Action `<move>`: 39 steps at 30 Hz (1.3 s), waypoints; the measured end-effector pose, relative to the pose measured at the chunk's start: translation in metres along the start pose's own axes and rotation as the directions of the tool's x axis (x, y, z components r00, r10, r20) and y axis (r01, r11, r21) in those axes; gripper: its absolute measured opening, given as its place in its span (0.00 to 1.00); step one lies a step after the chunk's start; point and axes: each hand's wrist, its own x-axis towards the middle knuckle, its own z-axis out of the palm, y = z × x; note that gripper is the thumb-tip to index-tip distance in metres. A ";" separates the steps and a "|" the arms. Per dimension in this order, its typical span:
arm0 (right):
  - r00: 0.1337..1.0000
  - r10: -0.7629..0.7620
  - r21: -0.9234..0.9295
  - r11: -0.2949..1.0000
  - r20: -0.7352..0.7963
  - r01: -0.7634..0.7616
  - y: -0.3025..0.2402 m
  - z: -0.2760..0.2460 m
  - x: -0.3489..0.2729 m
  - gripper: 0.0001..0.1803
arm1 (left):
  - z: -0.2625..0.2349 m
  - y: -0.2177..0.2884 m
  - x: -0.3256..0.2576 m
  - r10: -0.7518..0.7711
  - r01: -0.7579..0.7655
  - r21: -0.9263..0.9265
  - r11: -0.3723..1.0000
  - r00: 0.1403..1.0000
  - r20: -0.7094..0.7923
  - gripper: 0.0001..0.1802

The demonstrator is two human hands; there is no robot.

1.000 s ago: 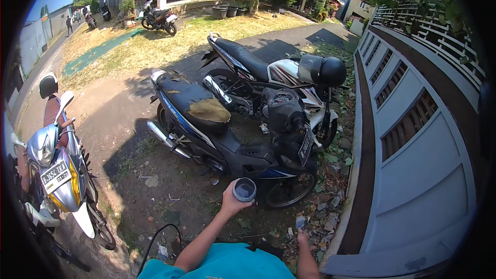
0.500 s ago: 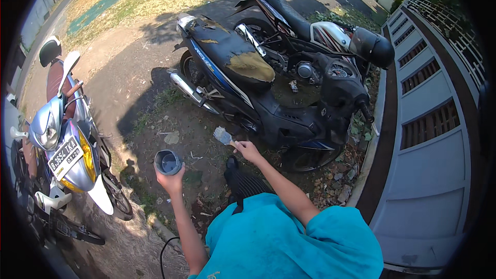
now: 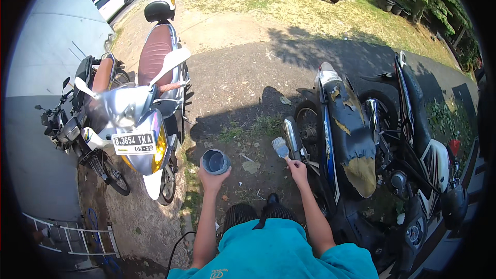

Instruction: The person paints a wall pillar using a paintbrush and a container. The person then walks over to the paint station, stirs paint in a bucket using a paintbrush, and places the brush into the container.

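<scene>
My left hand [image 3: 211, 178] is wrapped round a grey, paint-smeared cup [image 3: 216, 161] with dark contents, held upright out in front of me. In my right hand [image 3: 297, 170] is the handle of a paintbrush [image 3: 280, 148], its pale, stained bristles pointing up and away from me. A short gap of ground separates brush and cup. Nearest to the brush is the silver exhaust [image 3: 294, 133] of a blue and black motorcycle [image 3: 330, 139] whose black seat is torn, baring tan foam. The brush appears apart from it.
A silver scooter [image 3: 138, 139] with a maroon seat stands at left, other motorbikes [image 3: 72, 129] behind it. Beyond the torn-seat bike is a white and black motorcycle [image 3: 431, 160]. A ladder [image 3: 77, 242] lies lower left by a blue-grey wall [image 3: 41, 139]. A black cable [image 3: 178, 243] runs beside my left arm.
My view has swung left, bringing the wall, ladder and white car into sight. Both hands still hold the cup and paintbrush. My right arm is now straighter ahead, beside the torn-seat bike's exhaust.
</scene>
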 end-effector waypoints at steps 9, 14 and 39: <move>0.984 -0.087 -0.154 0.986 -0.158 0.063 -0.130 0.049 0.213 0.25 | 0.089 0.002 0.197 0.063 -0.053 -0.254 0.966 0.997 0.034 0.35; 0.888 -0.203 -0.103 0.979 -0.412 0.176 -0.159 0.080 0.295 0.22 | 0.145 -0.020 0.314 0.053 0.002 -0.323 0.946 0.986 0.161 0.35; 0.770 0.224 0.382 0.924 -0.597 0.028 -0.307 0.021 0.775 0.20 | 0.498 0.019 0.814 0.129 -0.090 -0.110 0.990 0.895 0.427 0.37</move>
